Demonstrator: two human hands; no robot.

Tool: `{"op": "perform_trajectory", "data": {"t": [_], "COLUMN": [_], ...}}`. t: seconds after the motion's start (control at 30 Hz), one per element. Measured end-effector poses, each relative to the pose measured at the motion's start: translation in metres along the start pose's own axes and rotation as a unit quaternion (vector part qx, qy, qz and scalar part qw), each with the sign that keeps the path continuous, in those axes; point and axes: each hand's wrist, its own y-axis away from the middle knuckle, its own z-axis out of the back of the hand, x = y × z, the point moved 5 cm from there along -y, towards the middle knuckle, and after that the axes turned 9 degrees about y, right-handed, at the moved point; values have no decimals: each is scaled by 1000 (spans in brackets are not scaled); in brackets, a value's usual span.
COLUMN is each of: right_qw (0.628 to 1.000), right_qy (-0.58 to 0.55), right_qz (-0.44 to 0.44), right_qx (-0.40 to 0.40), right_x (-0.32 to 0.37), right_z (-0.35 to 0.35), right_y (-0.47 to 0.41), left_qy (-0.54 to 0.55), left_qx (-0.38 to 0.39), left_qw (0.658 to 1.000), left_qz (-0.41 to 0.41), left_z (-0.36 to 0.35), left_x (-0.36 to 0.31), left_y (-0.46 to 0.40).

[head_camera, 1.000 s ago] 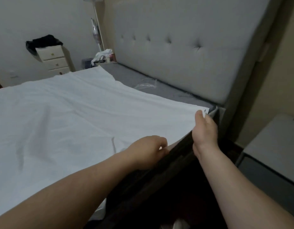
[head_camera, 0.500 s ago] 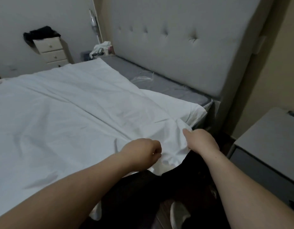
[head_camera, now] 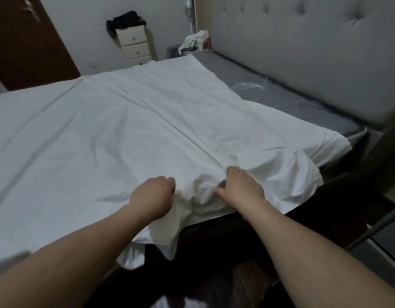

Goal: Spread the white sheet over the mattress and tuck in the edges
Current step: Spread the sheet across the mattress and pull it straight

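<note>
At the bottom of the frame two bare forearms reach up toward the bed's near edge. The left hand [head_camera: 153, 197], just left of centre, is clenched around a bunch of the white sheet [head_camera: 116, 134], its knuckles up. The right hand [head_camera: 242, 188], just right of centre, grips the gathered cloth beside it, thumb pointing left and fingers buried in the folds. Between the two hands the fabric puckers, and a flap hangs down over the dark bed side below them.

The sheet covers most of the mattress [head_camera: 303, 103] across the middle of the frame, creased along a long fold line. A bare grey strip of mattress shows at the right, next to the tufted headboard [head_camera: 314, 41] in the upper right.

Farther back, at upper centre, a small drawer chest [head_camera: 135, 46] with dark clothing on top stands against the wall, and a brown door [head_camera: 25, 41] fills the upper left.
</note>
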Motion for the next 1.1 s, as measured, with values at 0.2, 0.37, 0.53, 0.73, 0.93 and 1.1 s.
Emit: {"op": "perform_trajectory", "data": {"t": [0.2,0.37,0.53,0.73,0.93,1.1], "right_qw": [1000,969,889,946,948,973], "right_qy": [-19,-142,-318,-279,-270,-191], "right_qz": [7,-137,-212,-144,-122,-89], "right_qx": [-12,-149,-253,-87,118,94], "right_x": [-15,-54,-87,-41,9,7], "right_z": [3,54,66,40,-19,-30], "right_y": [-8,-14,-17,-19,-14,-29], "left_qy": [33,-31,-36,132,214,165], "left_qx": [19,41,-8,-60,-48,46], "left_qw": [999,998,999,989,974,981], "left_qz": [11,33,27,-24,-55,-91], "left_z": [-1,-7,1,23,46,39], "left_x": [13,25,39,23,7,12], "left_y": [8,17,25,28,32,44]}}
